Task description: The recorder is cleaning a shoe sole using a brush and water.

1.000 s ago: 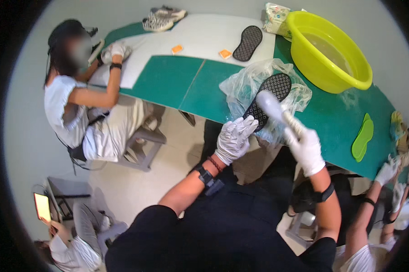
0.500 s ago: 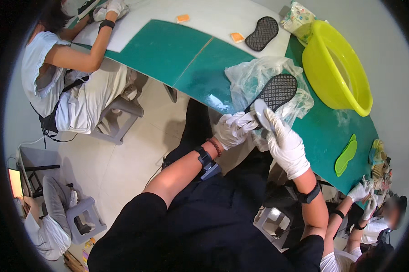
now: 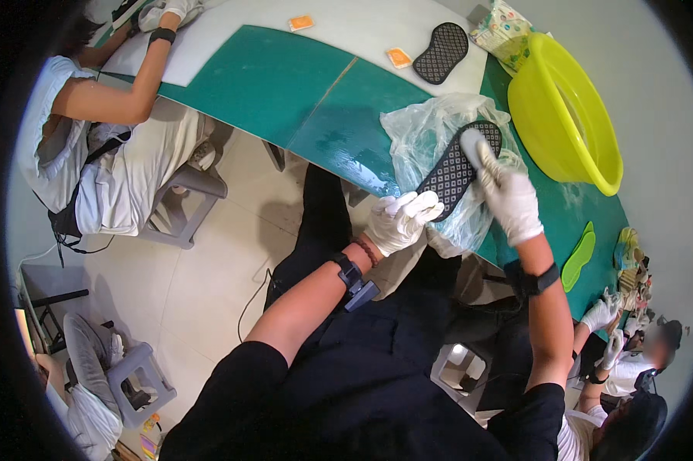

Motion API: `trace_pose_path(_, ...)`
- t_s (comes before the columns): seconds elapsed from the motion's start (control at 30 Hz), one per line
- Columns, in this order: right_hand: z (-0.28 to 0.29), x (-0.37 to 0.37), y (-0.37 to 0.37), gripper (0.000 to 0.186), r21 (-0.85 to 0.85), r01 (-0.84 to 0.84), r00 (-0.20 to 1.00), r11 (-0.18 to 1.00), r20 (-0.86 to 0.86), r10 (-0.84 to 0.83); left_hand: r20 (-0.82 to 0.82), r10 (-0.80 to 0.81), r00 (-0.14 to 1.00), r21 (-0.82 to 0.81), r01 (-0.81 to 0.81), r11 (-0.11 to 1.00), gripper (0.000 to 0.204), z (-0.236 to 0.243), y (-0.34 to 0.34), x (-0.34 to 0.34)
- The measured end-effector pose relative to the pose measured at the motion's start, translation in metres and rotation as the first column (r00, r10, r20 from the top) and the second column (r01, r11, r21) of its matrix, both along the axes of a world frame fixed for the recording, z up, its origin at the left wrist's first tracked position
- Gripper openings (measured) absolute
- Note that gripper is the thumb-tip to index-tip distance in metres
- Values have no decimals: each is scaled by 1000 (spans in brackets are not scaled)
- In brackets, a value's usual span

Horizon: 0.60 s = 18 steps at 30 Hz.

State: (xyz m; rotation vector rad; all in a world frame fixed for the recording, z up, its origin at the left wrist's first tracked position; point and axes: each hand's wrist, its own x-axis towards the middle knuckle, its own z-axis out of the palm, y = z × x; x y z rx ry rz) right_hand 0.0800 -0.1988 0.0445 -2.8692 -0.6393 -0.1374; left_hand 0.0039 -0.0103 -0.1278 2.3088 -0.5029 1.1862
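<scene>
My right fingers [image 3: 487, 172] were closed around a pale, rounded tool [image 3: 471, 146], its head over the far end of the black patterned sole [image 3: 448, 175]; the tool's underside was hidden from me. My left fingers [image 3: 417, 206] sat bunched at the sole's near end, touching it, though I could not tell whether they pinched it or only pressed. Beneath the sole lay a crumpled clear plastic bag [image 3: 415, 127], spread at the near edge of the green surface [image 3: 265, 96], with a shiny wet patch [image 3: 358, 157] just to its left.

As I judged it, a hard push could have made the sole skid, because the bag was loose and my left fingers met only one end. A damp glove slipping there could have let the sole slide off the near edge.

To the right stood a yellow-green basin [image 3: 538, 107], with a bright green insole [image 3: 578, 257] nearer me. On the far side, a second black sole [image 3: 441, 52] lay beside an orange packet [image 3: 399, 58].
</scene>
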Motion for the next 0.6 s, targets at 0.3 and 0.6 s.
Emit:
trace_pose_path(0.3,-12,16,-9,41,-61,138,988,989,84,-133,4,13,1000,-43,-13,999,45,12,0,3)
trace_pose_path(0.6,7,-53,27,39,105,-216,968,971,-108,227,72,-3,997,-86,9,996,39,4,-4,5)
